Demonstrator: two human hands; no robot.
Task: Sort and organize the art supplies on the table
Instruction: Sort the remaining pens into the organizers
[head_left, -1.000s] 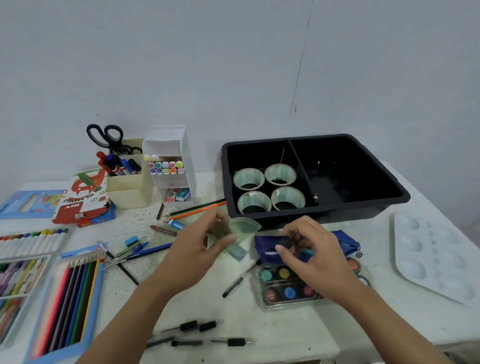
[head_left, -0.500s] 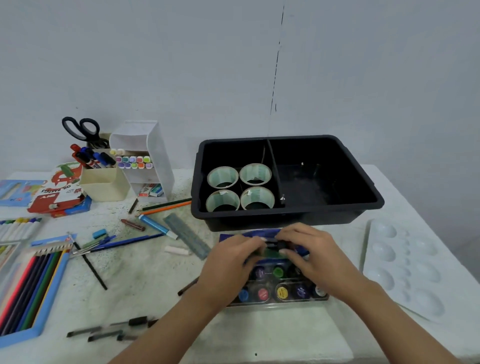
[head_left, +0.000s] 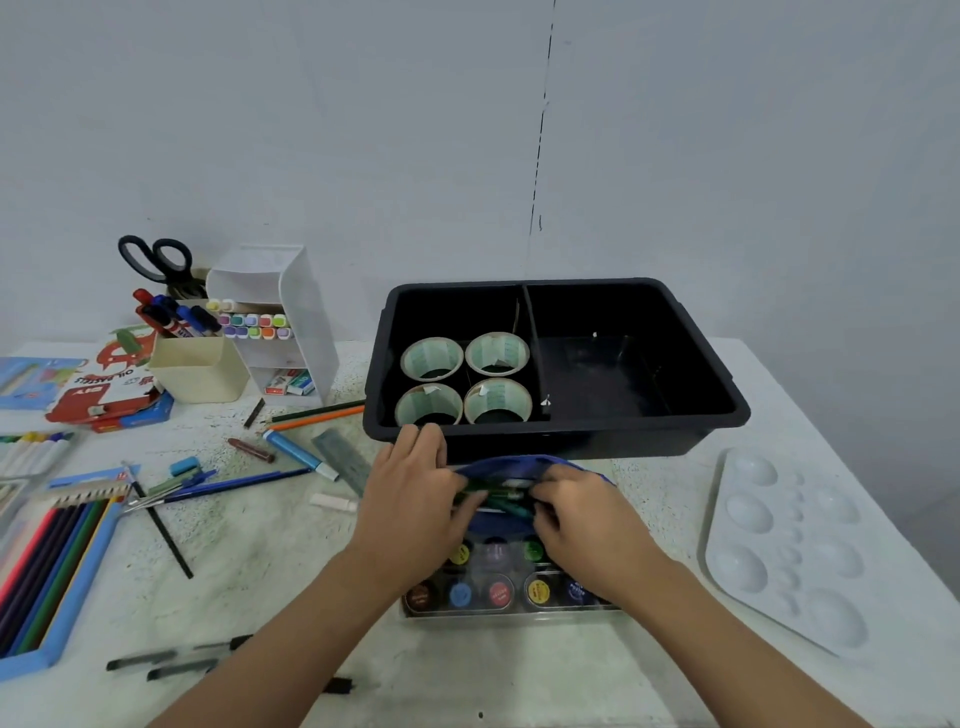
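Far to the left of the grip, an open box of coloured pencils (head_left: 47, 571) lies at the edge of the table (head_left: 260, 561), with a red pastel box (head_left: 111, 382) beyond it. Closer in, behind and left of the hands, a cream cup (head_left: 200, 371) holds markers. Black scissors (head_left: 156, 260) stand behind the cup, and a white organiser (head_left: 283, 322) stands just beside it. Between these and the grip lie a blue tube (head_left: 298, 454), a grey ruler (head_left: 343, 457) and a white eraser (head_left: 332, 501), the eraser just left of the left hand.

The left hand (head_left: 415, 499) curls its fingers round the left end of the blue pouch (head_left: 514, 465). The pouch's mouth gapes between the 2 hands, and green pens (head_left: 498, 496) show inside it. The right hand (head_left: 587, 525) grips the pouch's right end with bent fingers. The pouch lies on the far part of a clear paint set (head_left: 498, 592), whose coloured pots show just below the grip.

Directly behind the grip sits a black bin (head_left: 649, 436) with 2 compartments, and 4 tape rolls (head_left: 431, 358) fill its left one. Well to the right of the grip lies a white palette (head_left: 795, 551).
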